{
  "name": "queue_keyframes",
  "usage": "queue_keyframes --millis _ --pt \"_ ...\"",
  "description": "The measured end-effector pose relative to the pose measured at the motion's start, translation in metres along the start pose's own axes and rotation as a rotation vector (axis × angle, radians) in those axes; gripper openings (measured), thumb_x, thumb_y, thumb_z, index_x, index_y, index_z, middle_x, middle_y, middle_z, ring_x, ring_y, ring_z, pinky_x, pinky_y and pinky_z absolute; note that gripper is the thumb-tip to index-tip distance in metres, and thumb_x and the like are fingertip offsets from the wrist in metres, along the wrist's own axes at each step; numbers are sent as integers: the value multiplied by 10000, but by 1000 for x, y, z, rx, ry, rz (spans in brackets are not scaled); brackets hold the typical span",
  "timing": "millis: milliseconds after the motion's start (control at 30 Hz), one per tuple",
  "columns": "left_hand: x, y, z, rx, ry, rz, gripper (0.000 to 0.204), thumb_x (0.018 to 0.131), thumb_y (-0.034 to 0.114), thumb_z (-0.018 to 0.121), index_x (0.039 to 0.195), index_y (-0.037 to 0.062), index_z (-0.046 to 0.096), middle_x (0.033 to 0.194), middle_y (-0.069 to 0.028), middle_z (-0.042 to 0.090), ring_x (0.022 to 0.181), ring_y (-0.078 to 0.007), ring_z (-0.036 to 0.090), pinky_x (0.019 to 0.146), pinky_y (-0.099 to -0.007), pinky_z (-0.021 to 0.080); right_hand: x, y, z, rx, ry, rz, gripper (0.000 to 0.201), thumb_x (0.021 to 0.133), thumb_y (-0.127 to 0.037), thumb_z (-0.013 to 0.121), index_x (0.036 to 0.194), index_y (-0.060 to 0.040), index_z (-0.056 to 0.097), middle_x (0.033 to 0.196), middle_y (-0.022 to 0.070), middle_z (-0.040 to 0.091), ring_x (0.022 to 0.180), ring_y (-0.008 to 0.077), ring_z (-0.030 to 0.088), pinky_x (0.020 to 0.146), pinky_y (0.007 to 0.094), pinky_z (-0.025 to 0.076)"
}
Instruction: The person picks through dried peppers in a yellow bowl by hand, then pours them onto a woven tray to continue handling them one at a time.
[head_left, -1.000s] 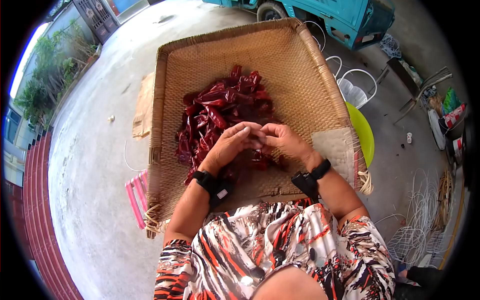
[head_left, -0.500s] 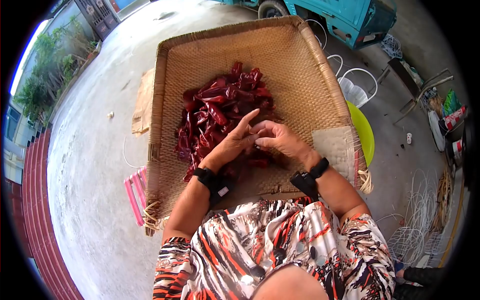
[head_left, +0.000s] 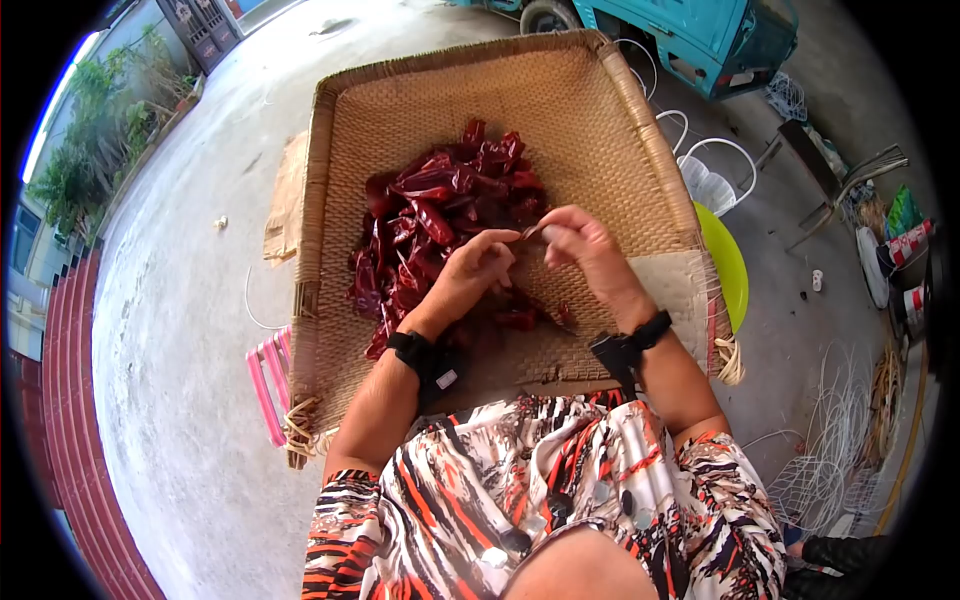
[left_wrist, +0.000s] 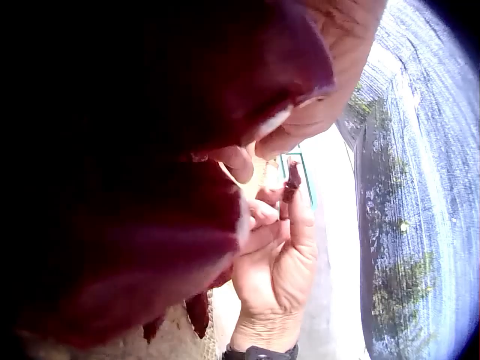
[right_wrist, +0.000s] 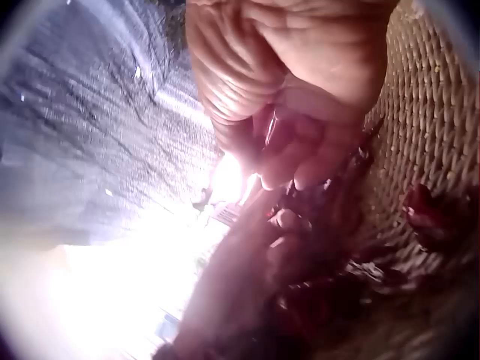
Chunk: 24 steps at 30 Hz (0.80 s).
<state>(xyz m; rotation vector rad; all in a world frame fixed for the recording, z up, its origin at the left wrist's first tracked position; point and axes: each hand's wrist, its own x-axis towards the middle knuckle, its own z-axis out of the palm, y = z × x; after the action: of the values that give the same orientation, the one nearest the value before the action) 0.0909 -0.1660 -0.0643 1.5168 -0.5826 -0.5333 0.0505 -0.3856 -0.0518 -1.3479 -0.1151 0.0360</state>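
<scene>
Many glossy dark red peppers (head_left: 430,190) lie heaped in a woven tray (head_left: 580,110). Above the heap's near right side, the left hand (head_left: 468,282) and right hand (head_left: 597,262) nearly meet, with a small dark red piece (head_left: 528,232) between their fingertips. Curled fingers of the left hand pinch one side of it; finger and thumb of the right grip the other. In the left wrist view, the right hand (left_wrist: 271,274) shows palm-on with a dark red scrap (left_wrist: 292,181) at its fingers, and large red shapes block much of the view. Blur hides the left fingertips in the right wrist view.
A grey cloth patch (head_left: 665,290) covers the tray's right side, beside a yellow-green basin (head_left: 728,265). White-handled buckets (head_left: 708,185) stand beyond it, and a teal vehicle (head_left: 690,45) is at the top. A pink striped stool (head_left: 270,385) sits at left.
The right hand has moved up and to the right from the left one, and the small red piece now shows between them. The left index finger, raised half a second ago, has bent down towards it.
</scene>
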Motion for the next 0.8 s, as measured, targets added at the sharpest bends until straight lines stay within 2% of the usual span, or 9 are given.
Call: queue_keyframes --millis 100,133,233,333,467,567,667,733,800 --pt "1 -1 1 483 30 253 355 884 50 620 1236 63 577 941 -50 590 833 -146 598 733 -286 511 1 -16 -22 507 136 -169 146 956 -167 608 1062 -71 635 866 24 643 686 94 593 657 239 527" --pt "-1 6 2 599 -19 274 364 811 20 659 1168 65 606 952 -89 591 866 -236 605 775 -333 514 3 -21 -34 660 152 -246 148 958 -169 606 1062 -68 635 884 28 646 698 103 592 666 243 522" --pt "-1 -2 -1 831 -95 340 353 778 15 678 1124 58 618 993 -117 585 910 -300 589 831 -374 505 2 -32 -82 1070 77 -318 153 946 -149 608 1066 -58 635 907 26 650 749 121 588 707 270 508" --pt "-3 -8 -1 907 -104 366 336 763 10 681 1090 54 616 1046 -124 568 945 -321 578 855 -382 494 -11 -36 -110 1321 32 -460 273 912 -206 639 1115 -23 618 938 28 658 791 148 585 747 315 496" --pt "-4 -6 1 900 -98 273 238 772 9 661 999 41 598 998 -124 583 920 -330 590 815 -378 498 -21 -42 -115 1398 150 -490 443 941 -350 594 1208 4 585 1015 64 654 805 168 587 754 326 499" --pt "-2 -2 2 757 -36 198 145 807 27 653 927 29 571 907 -118 603 840 -300 607 767 -355 496 -16 -38 -101 1229 60 -306 441 940 -344 608 1219 -5 570 1020 62 645 818 151 588 756 319 498" --pt "-3 3 5 578 32 201 129 843 56 655 937 29 570 832 -104 609 763 -237 604 723 -329 487 -13 -35 -67 244 105 -122 285 929 -234 644 1140 -45 609 979 27 634 788 101 592 696 233 482" --pt "-4 11 7 525 57 188 123 863 73 659 945 30 578 836 -79 613 758 -178 587 720 -304 484 -15 -40 -38 -177 -63 85 267 918 -148 640 1170 -63 608 993 16 627 783 83 578 735 225 479" --pt "-5 13 9 460 75 159 118 875 82 661 949 30 585 839 -56 614 762 -136 575 718 -286 482 -10 -28 -19 -361 -186 156 255 888 -122 675 1132 -65 627 965 -2 635 830 73 584 749 217 476"
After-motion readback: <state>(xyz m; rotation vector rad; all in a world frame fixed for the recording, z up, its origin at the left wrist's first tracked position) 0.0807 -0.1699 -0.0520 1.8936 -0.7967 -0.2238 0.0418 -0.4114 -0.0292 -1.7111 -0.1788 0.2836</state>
